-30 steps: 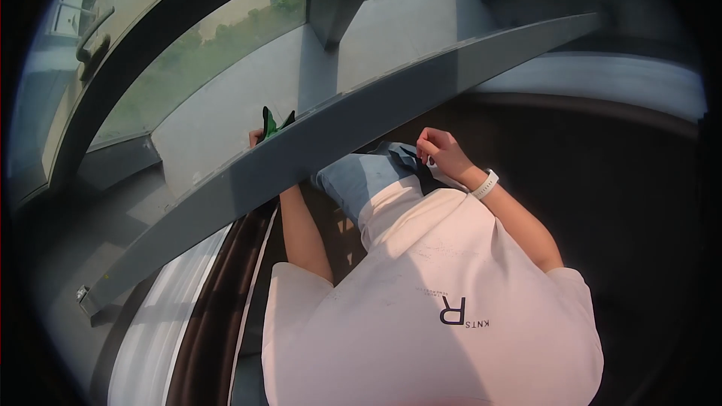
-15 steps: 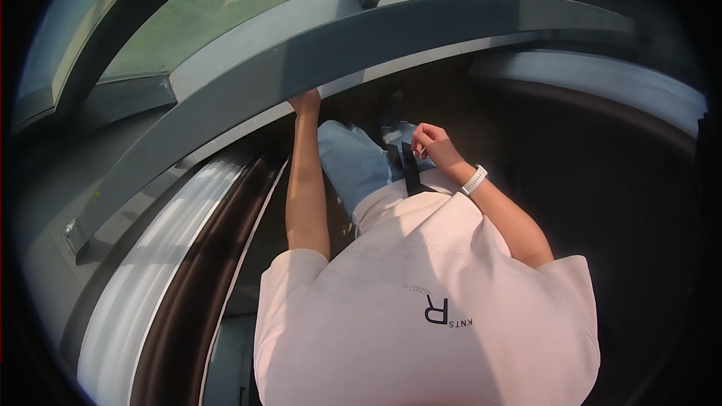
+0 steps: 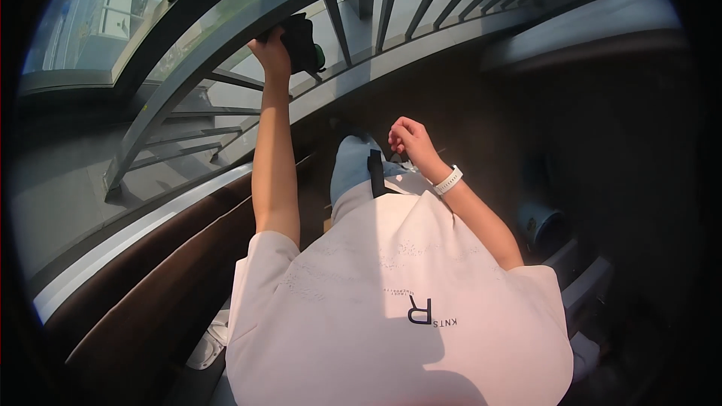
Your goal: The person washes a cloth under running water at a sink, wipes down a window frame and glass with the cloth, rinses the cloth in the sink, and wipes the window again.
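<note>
My left hand (image 3: 272, 54) reaches far out to the front left, its fingers closed on a dark black object (image 3: 301, 43) with a small green part at its lower right. The object's exact kind is unclear. Both are right beside the grey metal railing (image 3: 226, 46), overlapping its top rail and bars. Near my waist, my right hand (image 3: 410, 140) hangs in the air with its fingers loosely curled; nothing shows in them. A white watch band (image 3: 449, 180) circles that wrist. A black strap (image 3: 376, 171) hangs at the front of my pale shirt, just left of the right hand.
Behind the railing stands a window (image 3: 86, 26) with a dark frame and a handle. A brown curtain (image 3: 165, 278) runs along the left, a pale strip beside it. A dark rounded object (image 3: 543, 225) sits in shadow at right.
My left hand has come up from behind the rail's lower edge, and the black object now shows in it. My view has shifted, revealing the railing's bars. The right hand stays curled near my waist.
</note>
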A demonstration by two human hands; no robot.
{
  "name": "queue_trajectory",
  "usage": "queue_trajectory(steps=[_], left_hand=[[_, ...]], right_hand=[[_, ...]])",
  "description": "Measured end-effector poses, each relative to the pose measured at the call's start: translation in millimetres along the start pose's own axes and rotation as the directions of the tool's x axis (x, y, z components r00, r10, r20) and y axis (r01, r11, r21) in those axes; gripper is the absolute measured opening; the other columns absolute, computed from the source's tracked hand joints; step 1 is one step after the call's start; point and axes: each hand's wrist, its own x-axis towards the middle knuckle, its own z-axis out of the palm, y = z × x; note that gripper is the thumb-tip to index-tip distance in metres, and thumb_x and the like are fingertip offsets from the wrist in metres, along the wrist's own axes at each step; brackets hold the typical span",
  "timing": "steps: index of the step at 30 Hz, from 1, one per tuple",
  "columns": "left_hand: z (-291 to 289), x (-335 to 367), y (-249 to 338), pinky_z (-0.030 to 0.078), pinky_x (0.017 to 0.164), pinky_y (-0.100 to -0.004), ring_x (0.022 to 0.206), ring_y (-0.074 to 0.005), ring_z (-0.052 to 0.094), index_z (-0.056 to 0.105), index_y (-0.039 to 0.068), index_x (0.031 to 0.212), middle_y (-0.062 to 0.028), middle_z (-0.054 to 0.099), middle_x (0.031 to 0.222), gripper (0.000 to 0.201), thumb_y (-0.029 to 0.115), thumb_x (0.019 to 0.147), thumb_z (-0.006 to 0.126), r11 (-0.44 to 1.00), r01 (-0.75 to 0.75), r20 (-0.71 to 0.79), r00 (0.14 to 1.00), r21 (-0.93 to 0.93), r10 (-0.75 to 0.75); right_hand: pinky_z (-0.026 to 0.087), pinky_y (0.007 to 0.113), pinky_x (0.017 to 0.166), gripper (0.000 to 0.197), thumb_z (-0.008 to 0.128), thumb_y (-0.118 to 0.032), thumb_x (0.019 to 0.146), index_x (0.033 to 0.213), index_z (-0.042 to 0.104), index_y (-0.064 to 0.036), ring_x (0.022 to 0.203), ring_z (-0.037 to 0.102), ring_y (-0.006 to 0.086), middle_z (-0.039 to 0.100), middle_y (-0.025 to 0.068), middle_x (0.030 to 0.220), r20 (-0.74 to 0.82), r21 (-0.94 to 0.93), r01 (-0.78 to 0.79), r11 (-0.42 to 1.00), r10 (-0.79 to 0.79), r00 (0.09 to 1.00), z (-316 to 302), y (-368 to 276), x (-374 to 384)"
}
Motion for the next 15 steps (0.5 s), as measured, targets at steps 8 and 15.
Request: queue_trajectory(steps=[8,15], left_hand=[[-6,-22,-4,0.051,0.075,-0.0342,0.082,-0.0206,0.062,0.067,-0.002,0.096,-0.0057,0.065,0.090,0.020,0.001,0.077,0.064,0.991,0.126,0.036,0.991,0.038,-0.128],[-39,-3,-15,0.049,0.080,-0.0346,0.085,-0.0181,0.060,0.067,-0.005,0.101,-0.0071,0.067,0.094,0.020,0.009,0.086,0.067,0.964,0.040,0.211,0.973,0.263,-0.097]], right_hand=[[0.045,0.022,0.060,0.019,0.054,-0.018,0.101,0.085,0.058,-0.0084,0.065,0.058,0.0077,0.063,0.0009,0.075,-0.156,0.181,-0.016,0.983,0.045,0.987,-62,77,-111],[0.048,0.025,0.062,0.015,0.063,-0.019,0.097,0.093,0.064,-0.0046,0.066,0.061,0.0098,0.062,0.0007,0.073,-0.090,0.089,0.147,0.985,-0.139,0.986,4,37,-44]])
